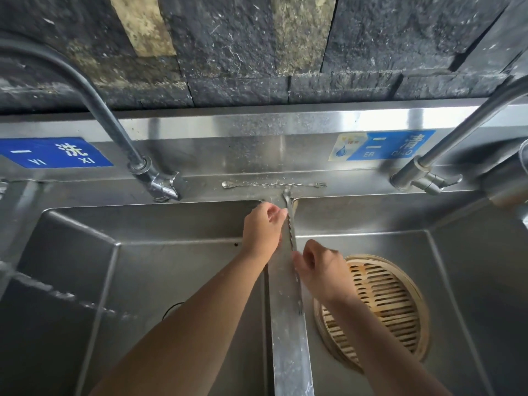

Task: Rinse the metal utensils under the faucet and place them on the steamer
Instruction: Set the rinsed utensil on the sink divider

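A long twisted metal bar spoon (292,235) lies along the steel divider (288,338) between the two basins, bowl end toward the back. My left hand (261,230) pinches it near the bowl end. My right hand (320,271) pinches its stem farther down. A second twisted spoon (274,184) with a fork tip lies crosswise on the back ledge. The round bamboo steamer (380,307) sits in the right basin, just right of my right hand. No water runs from either faucet.
A dark gooseneck faucet (114,121) rises over the left basin (143,281) and a steel faucet (445,144) over the right basin (471,281). Blue labels are stuck to the backsplash. A rough stone wall stands behind.
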`<state>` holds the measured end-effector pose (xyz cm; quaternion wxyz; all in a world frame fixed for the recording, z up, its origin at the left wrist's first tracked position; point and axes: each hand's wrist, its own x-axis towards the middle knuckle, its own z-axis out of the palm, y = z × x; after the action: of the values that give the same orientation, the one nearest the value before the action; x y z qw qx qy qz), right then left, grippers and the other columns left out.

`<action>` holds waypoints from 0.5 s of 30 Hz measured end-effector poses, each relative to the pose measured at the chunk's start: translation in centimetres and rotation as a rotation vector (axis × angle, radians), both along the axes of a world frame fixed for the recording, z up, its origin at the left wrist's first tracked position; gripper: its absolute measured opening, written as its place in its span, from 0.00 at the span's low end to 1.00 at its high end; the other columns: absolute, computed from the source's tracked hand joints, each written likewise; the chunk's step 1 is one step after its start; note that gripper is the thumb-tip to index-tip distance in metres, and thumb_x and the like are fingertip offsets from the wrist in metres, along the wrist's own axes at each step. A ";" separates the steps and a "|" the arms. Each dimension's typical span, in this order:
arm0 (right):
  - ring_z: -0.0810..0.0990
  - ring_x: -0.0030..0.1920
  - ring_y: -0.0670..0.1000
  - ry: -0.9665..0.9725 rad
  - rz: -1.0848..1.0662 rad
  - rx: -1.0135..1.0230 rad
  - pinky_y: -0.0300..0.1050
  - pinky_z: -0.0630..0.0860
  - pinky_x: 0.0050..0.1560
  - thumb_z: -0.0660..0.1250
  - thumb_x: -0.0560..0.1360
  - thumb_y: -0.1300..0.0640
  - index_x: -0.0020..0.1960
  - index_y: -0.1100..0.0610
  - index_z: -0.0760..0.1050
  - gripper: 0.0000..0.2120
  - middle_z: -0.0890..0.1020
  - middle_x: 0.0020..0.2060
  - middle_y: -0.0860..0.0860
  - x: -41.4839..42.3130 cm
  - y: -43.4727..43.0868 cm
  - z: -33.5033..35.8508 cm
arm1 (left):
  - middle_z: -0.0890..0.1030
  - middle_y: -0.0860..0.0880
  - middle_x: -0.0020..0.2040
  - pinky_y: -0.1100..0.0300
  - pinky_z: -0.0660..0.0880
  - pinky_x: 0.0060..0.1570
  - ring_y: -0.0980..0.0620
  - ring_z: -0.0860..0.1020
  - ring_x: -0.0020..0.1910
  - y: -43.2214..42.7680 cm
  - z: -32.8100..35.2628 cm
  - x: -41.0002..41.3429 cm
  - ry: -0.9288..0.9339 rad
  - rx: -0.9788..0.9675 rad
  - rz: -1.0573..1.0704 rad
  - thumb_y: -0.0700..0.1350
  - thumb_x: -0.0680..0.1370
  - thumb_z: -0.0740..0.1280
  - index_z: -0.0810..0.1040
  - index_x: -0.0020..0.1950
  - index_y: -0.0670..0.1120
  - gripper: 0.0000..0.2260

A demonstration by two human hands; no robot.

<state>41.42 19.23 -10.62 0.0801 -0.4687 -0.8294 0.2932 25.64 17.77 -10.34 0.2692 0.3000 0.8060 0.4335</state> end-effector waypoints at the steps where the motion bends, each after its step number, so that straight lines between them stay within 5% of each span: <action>1: 0.75 0.29 0.56 0.002 0.010 0.021 0.44 0.67 0.30 0.62 0.75 0.45 0.35 0.51 0.64 0.15 0.74 0.27 0.47 -0.7 0.8 0.5 | 0.83 0.44 0.43 0.48 0.80 0.42 0.42 0.82 0.38 -0.3 0.1 -0.6 0.047 0.009 0.016 0.45 0.78 0.68 0.79 0.49 0.40 0.08; 8: 0.82 0.43 0.61 -0.085 0.242 0.237 0.48 0.76 0.40 0.60 0.78 0.52 0.48 0.54 0.75 0.07 0.83 0.45 0.54 -7.7 7.1 3.7 | 0.78 0.42 0.54 0.54 0.71 0.57 0.43 0.75 0.55 -3.2 0.2 -5.8 0.530 -0.069 -0.121 0.38 0.78 0.65 0.79 0.54 0.39 0.07; 12: 0.82 0.48 0.63 -0.229 0.331 0.350 0.50 0.77 0.45 0.59 0.78 0.61 0.57 0.56 0.75 0.10 0.80 0.52 0.56 -13.1 9.5 4.7 | 0.69 0.43 0.70 0.47 0.69 0.66 0.42 0.67 0.69 -4.3 -1.0 -6.9 0.705 -0.227 -0.305 0.43 0.78 0.65 0.70 0.69 0.42 0.20; 15: 0.82 0.50 0.62 -0.433 0.433 0.439 0.49 0.73 0.41 0.61 0.76 0.66 0.60 0.56 0.74 0.14 0.79 0.55 0.55 -15.8 10.0 4.8 | 0.52 0.43 0.81 0.40 0.58 0.74 0.43 0.51 0.79 -4.4 -2.4 -6.8 0.732 -0.349 -0.356 0.47 0.79 0.64 0.55 0.79 0.44 0.32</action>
<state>25.62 29.23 -5.82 -0.0622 -0.3053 -0.9501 0.0126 18.85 13.42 -12.70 0.0832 0.5178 0.8452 0.1031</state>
